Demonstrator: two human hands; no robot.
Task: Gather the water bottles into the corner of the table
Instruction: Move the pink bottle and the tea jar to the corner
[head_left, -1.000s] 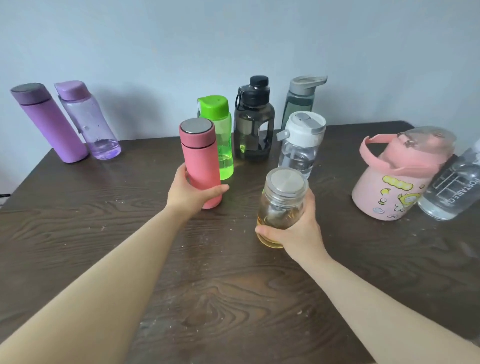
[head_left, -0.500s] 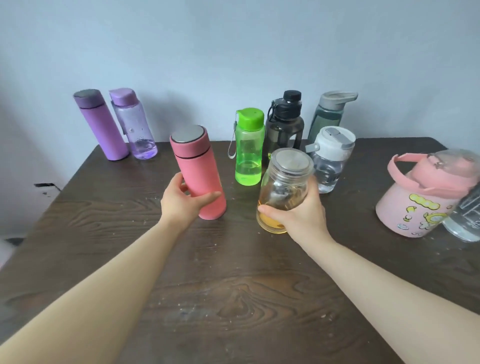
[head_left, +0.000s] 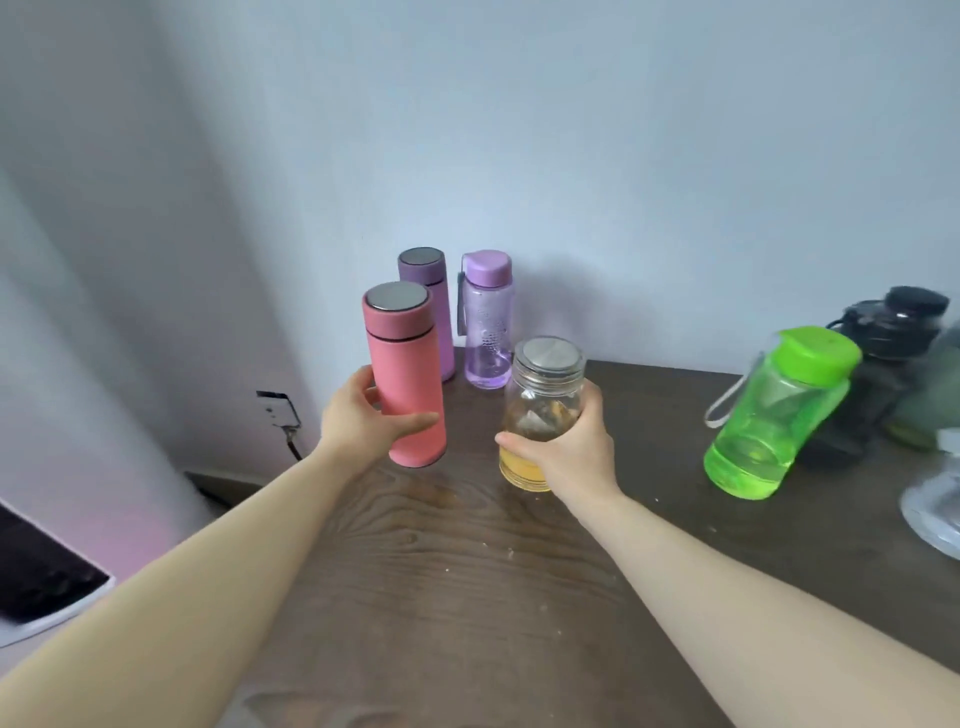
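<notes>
Head view: left hand is gripping a coral-pink flask with a steel-topped lid, fingers wrapped round its lower half, flask upright and looking lifted just off the table near its left edge. Right hand is clasping a clear glass jar with a metal lid and amber liquid at the bottom, held over the table beside the flask. Purple flask and translucent lilac bottle are standing upright side by side in the far-left corner against the wall. Green bottle is sitting well to the right, black bottle behind it, blurred.
</notes>
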